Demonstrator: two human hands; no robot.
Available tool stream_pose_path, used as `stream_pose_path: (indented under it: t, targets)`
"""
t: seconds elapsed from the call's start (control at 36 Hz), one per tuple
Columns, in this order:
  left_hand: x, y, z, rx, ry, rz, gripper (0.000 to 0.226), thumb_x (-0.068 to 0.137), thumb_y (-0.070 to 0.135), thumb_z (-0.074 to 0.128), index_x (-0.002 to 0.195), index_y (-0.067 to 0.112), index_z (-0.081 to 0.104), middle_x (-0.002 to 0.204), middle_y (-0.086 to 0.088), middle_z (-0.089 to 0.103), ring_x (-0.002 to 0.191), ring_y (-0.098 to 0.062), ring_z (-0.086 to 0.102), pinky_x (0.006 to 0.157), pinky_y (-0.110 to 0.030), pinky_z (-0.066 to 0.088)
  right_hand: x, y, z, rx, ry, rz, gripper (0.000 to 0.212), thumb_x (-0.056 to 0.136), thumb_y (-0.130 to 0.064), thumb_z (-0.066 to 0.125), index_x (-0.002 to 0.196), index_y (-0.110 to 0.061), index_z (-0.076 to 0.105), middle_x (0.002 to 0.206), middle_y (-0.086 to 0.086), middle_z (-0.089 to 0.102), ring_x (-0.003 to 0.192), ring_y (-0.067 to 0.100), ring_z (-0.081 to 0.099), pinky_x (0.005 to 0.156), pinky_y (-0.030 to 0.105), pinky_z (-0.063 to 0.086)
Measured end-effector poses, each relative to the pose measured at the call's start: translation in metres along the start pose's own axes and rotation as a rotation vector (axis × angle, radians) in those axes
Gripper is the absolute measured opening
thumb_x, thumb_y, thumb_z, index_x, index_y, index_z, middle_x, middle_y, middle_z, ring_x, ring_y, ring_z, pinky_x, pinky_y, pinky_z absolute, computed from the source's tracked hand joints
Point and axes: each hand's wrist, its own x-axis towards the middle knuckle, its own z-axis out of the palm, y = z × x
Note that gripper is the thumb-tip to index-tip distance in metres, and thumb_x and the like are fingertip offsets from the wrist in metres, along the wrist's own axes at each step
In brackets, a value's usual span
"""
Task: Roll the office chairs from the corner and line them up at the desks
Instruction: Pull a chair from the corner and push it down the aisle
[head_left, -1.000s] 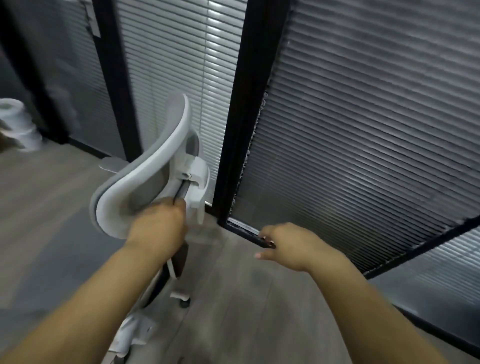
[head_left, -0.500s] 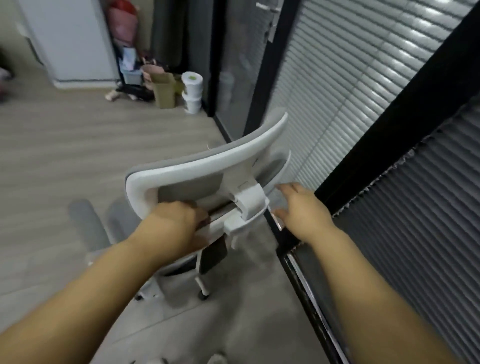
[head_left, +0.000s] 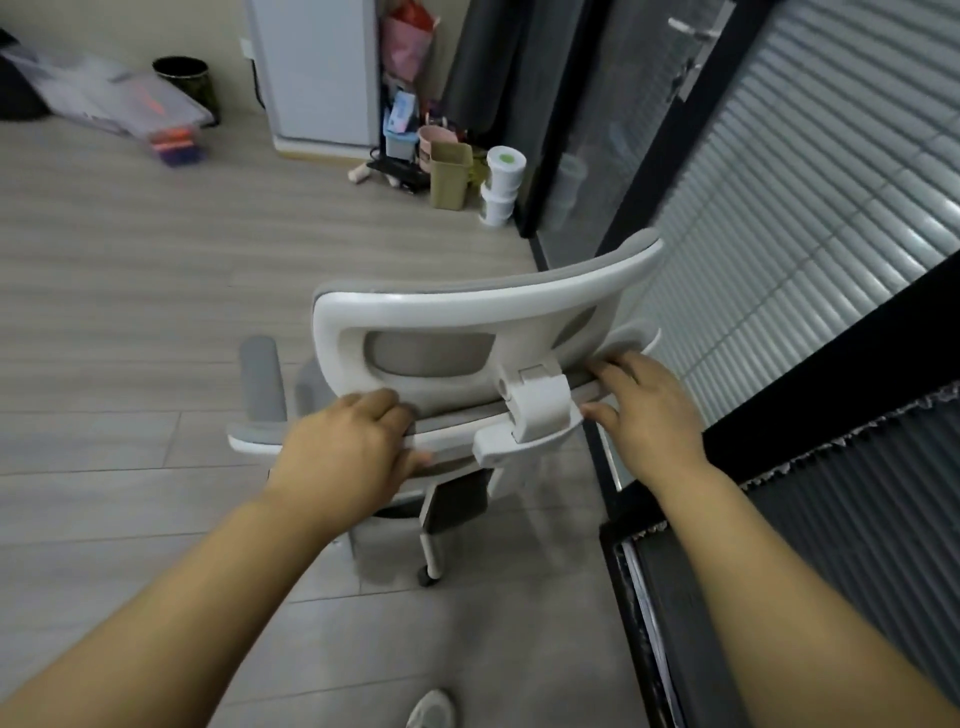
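Note:
A white and grey office chair (head_left: 467, 317) stands on the wood floor in front of me, its back turned toward me and its curved headrest on top. My left hand (head_left: 348, 452) grips the top edge of the backrest left of the headrest bracket. My right hand (head_left: 641, 410) holds the same edge right of the bracket. A grey armrest (head_left: 260, 379) shows on the left. One caster (head_left: 428, 576) is visible under the seat. No desk is in view.
A glass wall with blinds and black frames (head_left: 779, 291) runs close along the right. At the far end stand a white cabinet (head_left: 317, 73), a tan bin (head_left: 449, 174), white tubs (head_left: 501, 182), and a black wastebasket (head_left: 184, 83). My shoe (head_left: 431, 709) is at the bottom.
The chair has turned from facing the blinds to facing down the room. My right hand came off the black frame and took hold of the backrest; my left hand kept its grip.

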Motion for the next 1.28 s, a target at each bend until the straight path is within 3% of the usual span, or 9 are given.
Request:
stream_pose_path:
  t: [0.14,0.28,0.36,0.44,0.58,0.81,0.94,1.08,1.28]
  targets:
    - [-0.037,-0.025,-0.005,-0.007,0.061,-0.075,0.037,0.074,0.035,0.076,0.095,0.006,0.067,0.088,-0.008,0.063,0.072,-0.031,0.059,0.055,-0.038,0.053,-0.009,-0.042,0.005,0.019,0.009,0.001,0.043,0.071,-0.026,0.078,0.108,-0.007,0.067,0.106,0.015,0.063,0.098,0.039,0.057,0.078,0.044,0.05]
    - [-0.08,-0.06,-0.015,0.017,0.109,-0.136,0.044,0.078,0.044,0.049,0.093,0.005,0.066,0.089,-0.01,0.062,0.068,-0.032,0.055,0.064,-0.036,0.05,-0.02,-0.103,0.009,-0.037,-0.012,-0.035,0.04,0.066,-0.03,0.081,0.098,-0.008,0.071,0.096,0.016,0.067,0.086,0.04,0.061,0.063,0.04,0.05]
    - [-0.111,-0.083,-0.025,0.028,0.117,-0.21,0.037,0.077,0.036,0.066,0.095,0.004,0.066,0.089,-0.012,0.063,0.069,-0.033,0.056,0.064,-0.036,0.05,-0.026,-0.142,0.014,-0.066,-0.008,-0.089,0.037,0.066,-0.032,0.081,0.093,-0.009,0.071,0.09,0.016,0.066,0.082,0.039,0.061,0.062,0.039,0.049]
    - [-0.143,-0.108,-0.039,0.014,0.106,-0.299,0.039,0.07,0.022,0.081,0.098,0.001,0.066,0.092,-0.016,0.063,0.074,-0.038,0.059,0.068,-0.042,0.051,-0.031,-0.186,0.022,-0.04,-0.01,-0.111,0.037,0.077,-0.037,0.071,0.103,-0.011,0.067,0.103,0.014,0.063,0.097,0.035,0.056,0.072,0.04,0.048]
    - [-0.196,-0.14,-0.066,0.036,0.114,-0.384,0.037,0.068,0.019,0.082,0.095,-0.002,0.066,0.089,-0.02,0.064,0.07,-0.041,0.061,0.066,-0.046,0.052,-0.04,-0.249,0.034,0.029,-0.065,-0.197,0.041,0.083,-0.045,0.062,0.112,-0.016,0.063,0.11,0.009,0.059,0.107,0.029,0.052,0.083,0.043,0.049]
    - [-0.295,-0.163,-0.091,0.071,0.162,-0.551,0.037,0.075,0.028,0.069,0.1,0.001,0.064,0.094,-0.018,0.064,0.08,-0.04,0.061,0.074,-0.046,0.051,-0.06,-0.33,0.047,0.088,-0.066,-0.379,0.039,0.075,-0.038,0.074,0.101,-0.009,0.069,0.097,0.018,0.064,0.093,0.039,0.059,0.069,0.04,0.049]
    - [-0.352,-0.161,-0.109,0.089,0.217,-0.686,0.037,0.071,0.022,0.078,0.098,0.001,0.065,0.094,-0.017,0.064,0.082,-0.039,0.061,0.076,-0.046,0.05,-0.067,-0.381,0.05,0.113,-0.111,-0.479,0.043,0.08,-0.042,0.069,0.112,-0.014,0.065,0.109,0.014,0.06,0.104,0.035,0.054,0.073,0.037,0.045]
    - [-0.409,-0.154,-0.123,0.12,0.254,-0.83,0.048,0.079,0.045,0.046,0.098,0.005,0.065,0.092,-0.013,0.063,0.082,-0.036,0.06,0.076,-0.043,0.049,-0.075,-0.43,0.057,0.175,-0.127,-0.63,0.041,0.079,-0.039,0.07,0.11,-0.013,0.064,0.108,0.012,0.061,0.101,0.033,0.054,0.069,0.038,0.045]
    - [-0.478,-0.131,-0.138,0.212,0.375,-1.053,0.05,0.079,0.044,0.044,0.096,0.002,0.065,0.089,-0.013,0.063,0.088,-0.022,0.045,0.081,-0.032,0.036,-0.089,-0.5,0.07,0.224,-0.165,-0.867,0.044,0.081,-0.04,0.067,0.112,-0.01,0.061,0.111,0.012,0.057,0.101,0.033,0.053,0.07,0.038,0.044]
